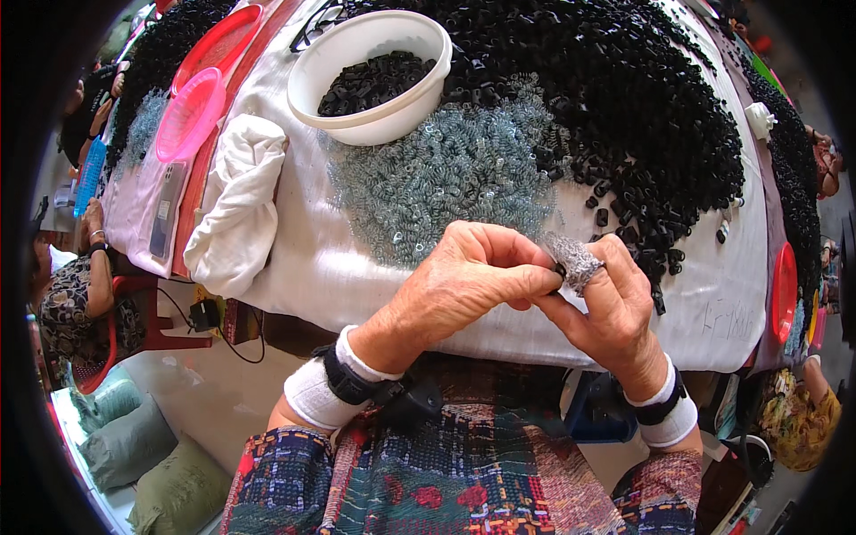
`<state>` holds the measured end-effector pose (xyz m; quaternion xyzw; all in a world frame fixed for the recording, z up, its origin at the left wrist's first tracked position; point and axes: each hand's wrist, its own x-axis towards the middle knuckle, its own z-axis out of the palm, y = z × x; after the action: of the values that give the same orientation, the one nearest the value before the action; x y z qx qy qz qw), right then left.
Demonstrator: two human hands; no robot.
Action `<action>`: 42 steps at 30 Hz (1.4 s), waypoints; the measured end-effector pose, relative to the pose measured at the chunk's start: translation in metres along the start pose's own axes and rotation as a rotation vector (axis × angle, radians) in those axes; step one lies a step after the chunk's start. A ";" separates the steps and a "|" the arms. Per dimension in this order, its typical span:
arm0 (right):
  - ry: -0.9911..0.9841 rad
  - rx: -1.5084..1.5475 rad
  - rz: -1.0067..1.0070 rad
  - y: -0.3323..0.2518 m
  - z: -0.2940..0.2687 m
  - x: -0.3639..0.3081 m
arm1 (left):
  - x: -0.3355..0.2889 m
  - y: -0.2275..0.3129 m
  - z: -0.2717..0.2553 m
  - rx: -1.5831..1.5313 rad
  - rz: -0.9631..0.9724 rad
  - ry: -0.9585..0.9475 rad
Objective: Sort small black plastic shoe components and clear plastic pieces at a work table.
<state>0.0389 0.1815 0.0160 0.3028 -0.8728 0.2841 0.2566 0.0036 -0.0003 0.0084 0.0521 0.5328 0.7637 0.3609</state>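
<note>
My left hand [473, 276] has its thumb and forefinger pinched on a small black plastic piece [559, 270], which the fingers mostly hide. Right beside it, my right hand [617, 308] is closed too, its thumb tip meeting the same piece. A grey, rough-looking wrap or clump [575, 260] sits at the right forefinger; I cannot tell its exact kind. Just beyond my hands lies a heap of small clear-blue metal springs [446, 178]. A large mound of small black plastic pieces [615, 98] spreads behind and to the right.
A white bowl [374, 132] partly filled with black pieces stands at the springs' far edge. To the left lie a twisted white cloth [239, 201], a pink basket [190, 116] and a phone [165, 207]. Other people sit left and right. Sacks [178, 486] lie on the floor.
</note>
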 end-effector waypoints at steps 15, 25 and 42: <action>-0.073 0.261 0.269 -0.001 -0.005 0.000 | 0.004 -0.007 0.000 -0.042 0.021 -0.085; -0.059 0.344 0.450 0.003 -0.005 0.001 | 0.002 -0.003 -0.003 0.049 -0.113 -0.009; -0.012 0.197 0.383 -0.006 0.001 0.009 | 0.006 -0.006 0.001 -0.133 -0.013 0.143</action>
<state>0.0361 0.1734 0.0226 0.1566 -0.8840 0.4097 0.1619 0.0029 0.0047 0.0017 -0.0301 0.5058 0.7966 0.3296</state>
